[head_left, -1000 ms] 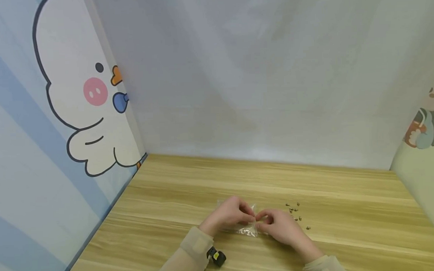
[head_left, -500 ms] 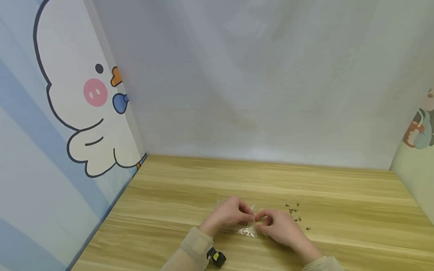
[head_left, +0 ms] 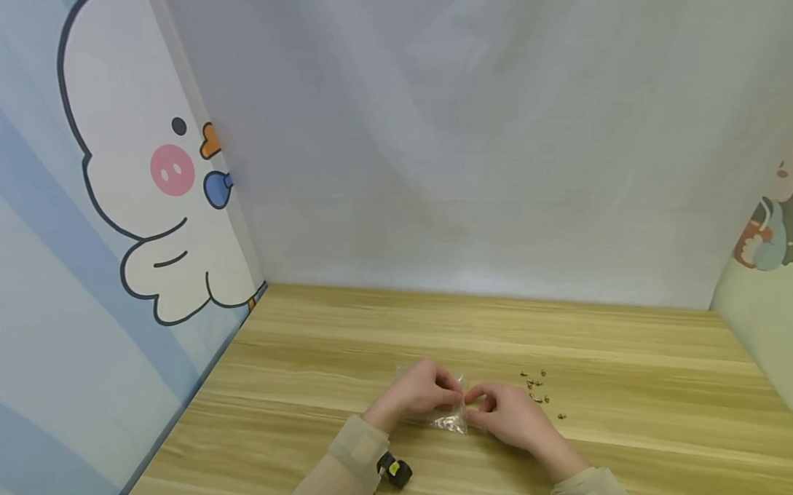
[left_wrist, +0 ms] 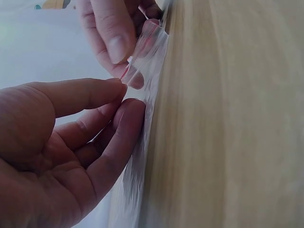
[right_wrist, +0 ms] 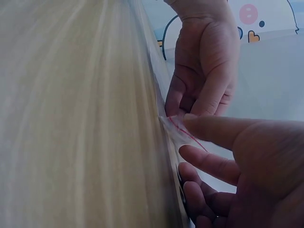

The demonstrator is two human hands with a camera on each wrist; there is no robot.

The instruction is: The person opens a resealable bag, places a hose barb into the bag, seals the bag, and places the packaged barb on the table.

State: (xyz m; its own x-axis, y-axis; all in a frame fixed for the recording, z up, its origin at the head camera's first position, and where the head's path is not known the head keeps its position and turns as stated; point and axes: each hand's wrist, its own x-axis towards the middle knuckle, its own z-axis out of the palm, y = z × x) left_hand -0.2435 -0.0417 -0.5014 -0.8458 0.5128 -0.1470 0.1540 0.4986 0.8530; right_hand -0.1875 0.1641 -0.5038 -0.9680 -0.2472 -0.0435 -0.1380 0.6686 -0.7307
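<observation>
A clear plastic zip bag [head_left: 450,423] with a red line along its mouth [right_wrist: 187,133] lies on the table between both hands. My left hand [head_left: 417,389] pinches the bag's mouth edge between thumb and fingertip, as the left wrist view shows close up. Just to its right, my right hand [head_left: 510,416] pinches the same edge, thumb and forefinger on the red line. Other fingers of the right hand [right_wrist: 266,161] curl beneath, near the tabletop. Whether the mouth is sealed or parted under the fingertips I cannot tell.
Several small metal pieces [head_left: 531,383] lie scattered on the wooden table [head_left: 347,329] just right of the right hand; their kind is too small to tell. A black wrist device [head_left: 395,470] is on the left sleeve. A pale backdrop [head_left: 466,165] rises behind the table.
Both hands stay at the bag's mouth with almost no movement. The whole view shifts very slightly; the metal pieces lie as before.
</observation>
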